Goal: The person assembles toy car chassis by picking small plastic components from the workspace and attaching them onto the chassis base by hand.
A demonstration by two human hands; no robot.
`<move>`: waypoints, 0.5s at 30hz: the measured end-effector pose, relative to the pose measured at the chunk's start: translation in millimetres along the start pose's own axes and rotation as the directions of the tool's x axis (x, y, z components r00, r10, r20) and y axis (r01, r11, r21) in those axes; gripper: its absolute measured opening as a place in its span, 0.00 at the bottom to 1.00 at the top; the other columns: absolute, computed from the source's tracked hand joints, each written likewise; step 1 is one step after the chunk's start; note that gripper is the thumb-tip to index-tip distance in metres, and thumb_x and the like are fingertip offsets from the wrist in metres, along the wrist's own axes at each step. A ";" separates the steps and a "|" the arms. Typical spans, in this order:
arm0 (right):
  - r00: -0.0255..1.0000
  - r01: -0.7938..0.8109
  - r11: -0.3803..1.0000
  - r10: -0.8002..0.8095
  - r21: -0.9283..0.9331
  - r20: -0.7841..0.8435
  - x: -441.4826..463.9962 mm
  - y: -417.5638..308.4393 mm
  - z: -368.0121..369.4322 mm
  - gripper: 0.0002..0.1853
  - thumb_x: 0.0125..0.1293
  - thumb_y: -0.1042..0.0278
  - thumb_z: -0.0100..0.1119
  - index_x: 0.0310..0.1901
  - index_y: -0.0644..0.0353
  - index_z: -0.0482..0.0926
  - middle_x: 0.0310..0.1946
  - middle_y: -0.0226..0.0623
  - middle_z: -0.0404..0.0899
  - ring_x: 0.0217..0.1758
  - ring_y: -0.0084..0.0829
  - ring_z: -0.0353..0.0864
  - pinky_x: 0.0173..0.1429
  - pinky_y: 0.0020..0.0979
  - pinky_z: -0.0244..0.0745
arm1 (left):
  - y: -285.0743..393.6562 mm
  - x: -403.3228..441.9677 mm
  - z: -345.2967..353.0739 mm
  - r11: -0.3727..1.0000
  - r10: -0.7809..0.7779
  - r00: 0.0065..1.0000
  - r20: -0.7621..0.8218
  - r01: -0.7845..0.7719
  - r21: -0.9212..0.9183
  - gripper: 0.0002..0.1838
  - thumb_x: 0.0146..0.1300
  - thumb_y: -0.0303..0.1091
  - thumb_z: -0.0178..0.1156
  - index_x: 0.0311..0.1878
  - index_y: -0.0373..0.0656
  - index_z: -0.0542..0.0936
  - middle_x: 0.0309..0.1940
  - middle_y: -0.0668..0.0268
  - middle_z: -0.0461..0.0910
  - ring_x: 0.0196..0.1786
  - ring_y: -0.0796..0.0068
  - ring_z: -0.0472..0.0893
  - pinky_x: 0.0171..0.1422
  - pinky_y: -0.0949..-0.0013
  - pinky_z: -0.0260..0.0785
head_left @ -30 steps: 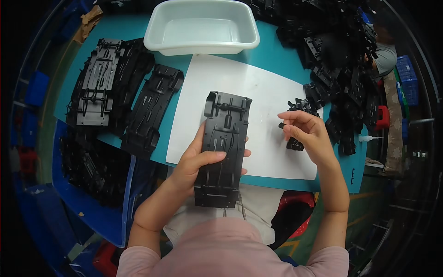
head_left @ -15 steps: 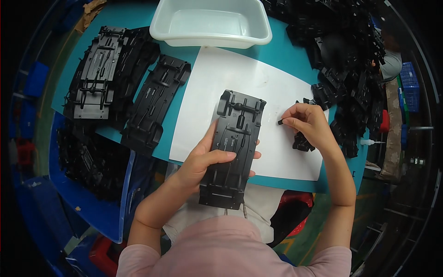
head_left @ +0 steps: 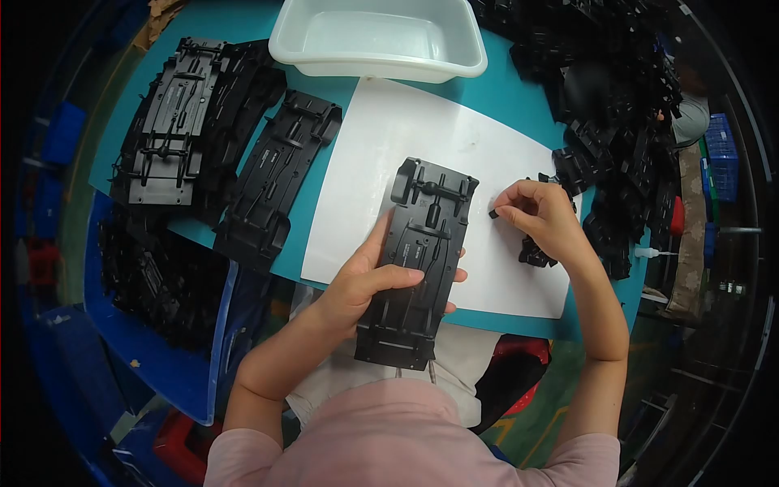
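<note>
Teal table (head_left: pixel 507 97) mid-frame, under white sheet (head_left: pixel 337 227); green floor (head_left: pixel 531 430) lower right, blue crates (head_left: pixel 720 166) far right. White tub (head_left: pixel 373 70), top centre. Blue bin (head_left: pixel 166 369), lower left, with black parts (head_left: pixel 162 288) inside. Black chassis plate (head_left: pixel 418 247), centre, gripped in left hand (head_left: pixel 357 288); small black piece (head_left: pixel 493 214) pinched in right hand (head_left: pixel 540 217), right of centre.

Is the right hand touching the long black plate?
No, the right hand holds a small black piece, apart from the plate in the left hand.

Blue crates (head_left: pixel 720 166) beyond the table (head_left: pixel 231 20)
</note>
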State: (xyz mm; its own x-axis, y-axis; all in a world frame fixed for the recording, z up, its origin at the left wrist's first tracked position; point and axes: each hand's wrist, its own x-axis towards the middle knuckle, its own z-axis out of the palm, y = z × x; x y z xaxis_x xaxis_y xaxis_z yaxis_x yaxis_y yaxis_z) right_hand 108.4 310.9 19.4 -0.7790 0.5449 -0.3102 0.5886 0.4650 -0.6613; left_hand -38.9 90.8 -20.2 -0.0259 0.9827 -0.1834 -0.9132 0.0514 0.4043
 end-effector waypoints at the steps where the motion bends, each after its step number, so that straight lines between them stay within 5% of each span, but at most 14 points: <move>1: 1.000 -0.006 1.000 0.006 -0.005 -0.002 0.2 -0.8 0.4 0.03 0.62 0.77 0.64 0.35 0.68 0.83 0.27 0.30 0.81 0.30 0.15 0.76 0.37 0.17 0.72 | -0.1 0.0 0.4 1.000 0.001 1.000 -0.003 -0.001 -0.003 0.41 0.61 0.20 0.52 0.75 0.48 0.44 0.60 0.41 0.67 0.60 0.48 0.76 0.54 0.47 0.80; 15: 0.998 0.046 0.998 -0.049 -0.053 -0.049 -4.7 -5.8 6.7 0.05 0.58 0.76 0.63 0.35 0.68 0.82 0.25 0.36 0.79 0.27 0.22 0.76 0.34 0.24 0.72 | -0.7 1.0 -0.6 1.000 0.000 1.000 0.006 0.001 -0.003 0.41 0.61 0.20 0.51 0.75 0.48 0.44 0.60 0.42 0.67 0.61 0.48 0.76 0.54 0.47 0.80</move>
State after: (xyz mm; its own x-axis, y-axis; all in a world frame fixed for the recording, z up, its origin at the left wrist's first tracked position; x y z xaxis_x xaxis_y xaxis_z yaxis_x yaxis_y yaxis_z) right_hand 107.2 301.0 20.1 -0.7953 0.5550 -0.2440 0.5627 0.5257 -0.6380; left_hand -38.6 91.6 -21.3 -0.0230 0.9837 -0.1781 -0.9143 0.0514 0.4017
